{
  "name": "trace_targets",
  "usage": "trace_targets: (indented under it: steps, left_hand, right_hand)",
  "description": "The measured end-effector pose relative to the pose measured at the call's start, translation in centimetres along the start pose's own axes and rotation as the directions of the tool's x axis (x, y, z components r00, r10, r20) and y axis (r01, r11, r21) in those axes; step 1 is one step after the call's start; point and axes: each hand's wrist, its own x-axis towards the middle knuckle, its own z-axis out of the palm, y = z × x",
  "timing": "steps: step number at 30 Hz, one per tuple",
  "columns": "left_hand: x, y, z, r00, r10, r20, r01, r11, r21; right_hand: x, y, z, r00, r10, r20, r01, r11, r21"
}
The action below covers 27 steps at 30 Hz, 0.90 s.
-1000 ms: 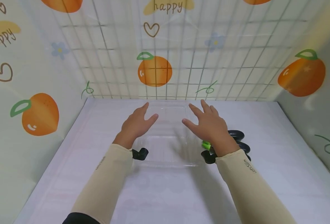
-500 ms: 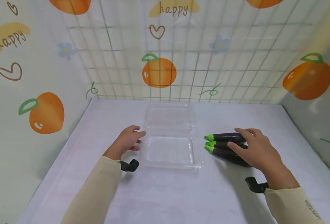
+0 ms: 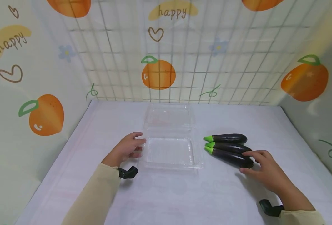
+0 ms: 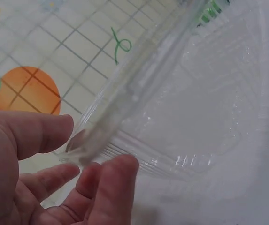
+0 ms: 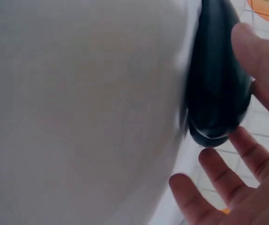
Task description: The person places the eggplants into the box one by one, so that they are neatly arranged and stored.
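A clear plastic clamshell box (image 3: 167, 167) lies opened out on the table, its lid (image 3: 168, 116) folded back toward the rear. At the box's left rim is my left hand (image 3: 125, 148), fingers spread and loosely bent; whether they touch the rim is hard to tell. Three dark eggplants with green stem ends lie side by side to the right: a rear eggplant (image 3: 229, 138), a middle eggplant (image 3: 228, 147) and a front eggplant (image 3: 229, 157). My right hand (image 3: 270, 172) is at the front eggplant's blunt end, thumb and fingers parted around it without a visible grip.
The table (image 3: 166, 200) has a white covering. Printed cloth walls with an orange pattern (image 3: 158, 75) rise behind and at both sides. Black wrist cameras (image 3: 128, 172) sit on both wrists.
Both hands have come down and apart from above the box, the left to its left rim, the right to the eggplants. Lately the right hand has shifted nearer to me, uncovering the eggplants.
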Motion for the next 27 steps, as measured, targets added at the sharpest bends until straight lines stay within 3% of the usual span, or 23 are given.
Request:
trace_targets:
  steps: [7, 14, 18, 27]
  left_hand:
    - [-0.3, 0.0, 0.0, 0.999, 0.003, 0.032, -0.002, 0.999, -0.034]
    - [-0.6, 0.2, -0.1, 0.999, 0.017, 0.036, -0.016, 0.999, -0.036]
    - [-0.6, 0.1, -0.1, 0.999, 0.017, 0.034, -0.015, 0.999, -0.048]
    - [-0.4, -0.4, -0.4, 0.998, 0.02, 0.058, -0.015, 0.996, -0.088]
  right_hand:
    - [0.0, 0.2, 0.0, 0.999, -0.037, -0.015, 0.038, 0.998, 0.053]
    - [0.7, 0.4, 0.1, 0.998, 0.04, 0.051, -0.046, 0.992, 0.121]
    - [1.1, 1.0, 0.5, 0.997, 0.04, 0.067, -0.051, 0.983, 0.177]
    - [1.2, 2.3, -0.2, 0.993, 0.031, 0.115, -0.072, 0.927, 0.368]
